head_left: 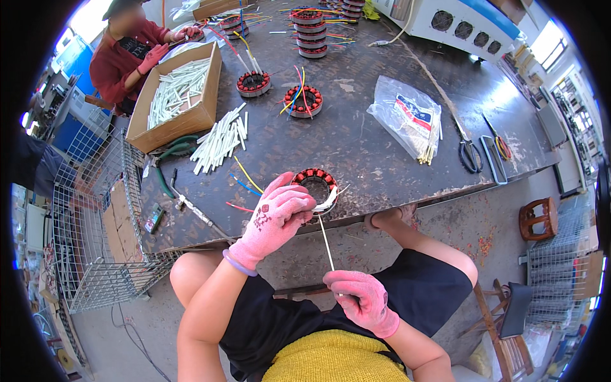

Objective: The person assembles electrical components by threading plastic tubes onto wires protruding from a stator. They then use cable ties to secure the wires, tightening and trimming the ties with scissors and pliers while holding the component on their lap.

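Head view: dark tabletop (356,146) fills the upper middle of the frame, and its near edge runs across the centre. At that edge, just left of centre, sits a stator core (316,184) with red windings, its open bore facing up. Left hand (280,216), in a pink glove, lies over the stator's lower-left rim, fingers curled and pressed against it. From the stator a thin white sleeve tube (326,243) runs down and slightly right, its long axis close to vertical in the frame, upper end at the stator's rim. Right hand (359,299), also gloved, sits below centre over the lap, fingers closed and pinching the tube's lower end. So the stator lies straight up-frame from the right fingers, along the tube's line, with the left hand touching it and much the nearer.
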The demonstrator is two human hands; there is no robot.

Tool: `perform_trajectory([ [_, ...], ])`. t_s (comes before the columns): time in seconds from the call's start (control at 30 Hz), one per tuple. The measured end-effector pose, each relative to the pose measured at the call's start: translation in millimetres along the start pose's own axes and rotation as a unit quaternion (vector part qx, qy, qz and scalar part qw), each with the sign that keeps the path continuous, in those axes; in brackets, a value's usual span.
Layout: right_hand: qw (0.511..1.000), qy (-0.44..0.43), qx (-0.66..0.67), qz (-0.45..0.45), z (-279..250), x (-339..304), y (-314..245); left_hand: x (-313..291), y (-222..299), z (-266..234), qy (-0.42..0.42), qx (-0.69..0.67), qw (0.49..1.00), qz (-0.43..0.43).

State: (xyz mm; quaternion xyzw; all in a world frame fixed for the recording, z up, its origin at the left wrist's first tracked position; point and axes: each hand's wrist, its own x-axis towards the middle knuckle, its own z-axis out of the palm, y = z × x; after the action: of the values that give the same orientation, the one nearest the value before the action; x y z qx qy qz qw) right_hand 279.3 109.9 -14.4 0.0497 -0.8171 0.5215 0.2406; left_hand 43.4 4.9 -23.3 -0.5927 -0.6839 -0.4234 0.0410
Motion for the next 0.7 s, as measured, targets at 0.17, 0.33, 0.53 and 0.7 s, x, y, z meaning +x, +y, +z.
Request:
perform_trajectory([
  [0.17, 1.0, 0.011, -0.02, 0.007, 4, 3, 3, 0, 0, 0, 0.003, -0.004, 1.0, 0.002],
  [0.33, 0.997, 0.042, -0.02, 0.062, 13, 8, 11, 3, 8, -5, -0.006, 0.008, 1.0, 0.0],
  [0.53, 0.991, 0.076, 0.037, 0.102, 20, 38, 26, -3, 8, 7, 0.023, 0.076, 0.994, -0.08],
  [0.7, 0.99, 0.086, 0.052, 0.097, 21, 51, 42, -2, 4, 3, -0.038, 0.11, 0.99, -0.078],
])
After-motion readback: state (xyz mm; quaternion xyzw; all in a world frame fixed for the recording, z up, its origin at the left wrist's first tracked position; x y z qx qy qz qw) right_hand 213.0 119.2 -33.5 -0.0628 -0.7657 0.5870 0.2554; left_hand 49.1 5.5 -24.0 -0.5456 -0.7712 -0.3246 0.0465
